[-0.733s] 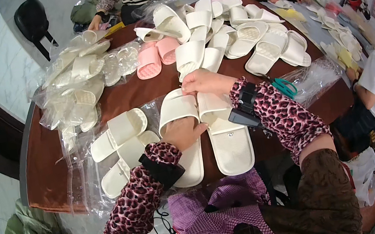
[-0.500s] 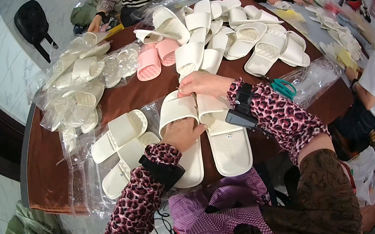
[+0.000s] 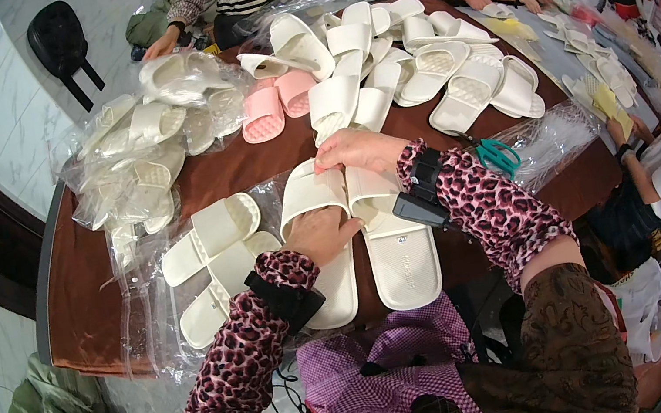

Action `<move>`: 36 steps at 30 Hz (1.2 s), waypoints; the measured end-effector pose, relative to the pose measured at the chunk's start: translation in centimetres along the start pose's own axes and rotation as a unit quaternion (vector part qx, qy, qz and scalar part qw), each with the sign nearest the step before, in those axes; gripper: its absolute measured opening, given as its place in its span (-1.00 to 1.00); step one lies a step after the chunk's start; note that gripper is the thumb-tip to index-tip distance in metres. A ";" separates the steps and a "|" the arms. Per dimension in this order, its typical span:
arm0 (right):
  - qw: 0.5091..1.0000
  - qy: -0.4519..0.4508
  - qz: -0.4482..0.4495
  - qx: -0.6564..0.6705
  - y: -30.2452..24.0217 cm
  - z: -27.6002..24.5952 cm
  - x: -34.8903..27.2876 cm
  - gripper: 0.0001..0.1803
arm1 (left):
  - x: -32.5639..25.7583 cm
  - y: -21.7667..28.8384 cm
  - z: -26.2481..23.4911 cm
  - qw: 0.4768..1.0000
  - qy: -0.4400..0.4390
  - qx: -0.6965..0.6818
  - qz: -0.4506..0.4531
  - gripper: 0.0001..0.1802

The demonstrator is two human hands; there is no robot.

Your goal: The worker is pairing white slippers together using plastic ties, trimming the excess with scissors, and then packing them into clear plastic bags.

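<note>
A pair of white slippers lies side by side before me, toes pointing away. My left hand [image 3: 318, 236] has its fingers tucked under the strap of the left slipper [image 3: 335, 294], so their tips are hidden; its thumb sticks out toward the right slipper [image 3: 407, 273]. Reaching over the right slipper's toe, my right hand [image 3: 360, 151] is pinched closed at the toe end of the left slipper. Anything small between those fingertips is hidden. To the left, another white pair [image 3: 221, 227] rests on clear plastic bags [image 3: 150, 313].
Loose white slippers [image 3: 439, 62] are heaped beyond my hands, beside a pink pair [image 3: 263, 117]. Bagged slippers [image 3: 153, 178] pile up at left. Green-handled scissors [image 3: 499, 158] and clear plastic [image 3: 553, 139] lie at right. Co-workers sit across and at right around the brown-covered table [image 3: 90, 320].
My hands stay almost still on the slipper pair. Across the table, bagged slippers at the far left have shifted near a co-worker's hand. The person at right has leaned and turned.
</note>
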State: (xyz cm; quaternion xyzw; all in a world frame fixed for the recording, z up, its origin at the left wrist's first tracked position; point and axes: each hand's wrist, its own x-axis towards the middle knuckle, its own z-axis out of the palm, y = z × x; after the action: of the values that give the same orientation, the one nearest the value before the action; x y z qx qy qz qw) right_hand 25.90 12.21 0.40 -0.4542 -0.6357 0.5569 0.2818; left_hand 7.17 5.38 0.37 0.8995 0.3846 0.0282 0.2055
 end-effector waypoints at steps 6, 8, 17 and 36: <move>0.992 0.108 -0.052 0.046 -1.6 -0.4 -2.0 -0.76 | -0.6 -0.1 -0.1 1.000 0.017 0.001 -0.010 -0.45; 0.972 0.144 -0.099 0.154 -1.7 -1.6 -2.5 -0.79 | -1.3 0.3 0.0 0.999 0.035 0.008 -0.003 -0.46; 0.939 0.188 -0.211 0.194 -5.2 2.2 -7.3 -0.77 | -3.1 0.6 -5.4 0.918 0.273 -0.282 0.057 -0.67; 0.909 0.286 -0.224 0.202 -2.5 2.3 -8.2 -0.78 | 4.7 3.1 -3.2 0.794 0.211 -0.569 -0.013 -0.86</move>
State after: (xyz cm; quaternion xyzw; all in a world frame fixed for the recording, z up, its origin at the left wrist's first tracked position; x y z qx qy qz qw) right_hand 26.74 3.95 3.51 -0.3733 -0.4862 0.4420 0.6549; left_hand 11.95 7.90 3.99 0.5865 0.3448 0.4285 0.5945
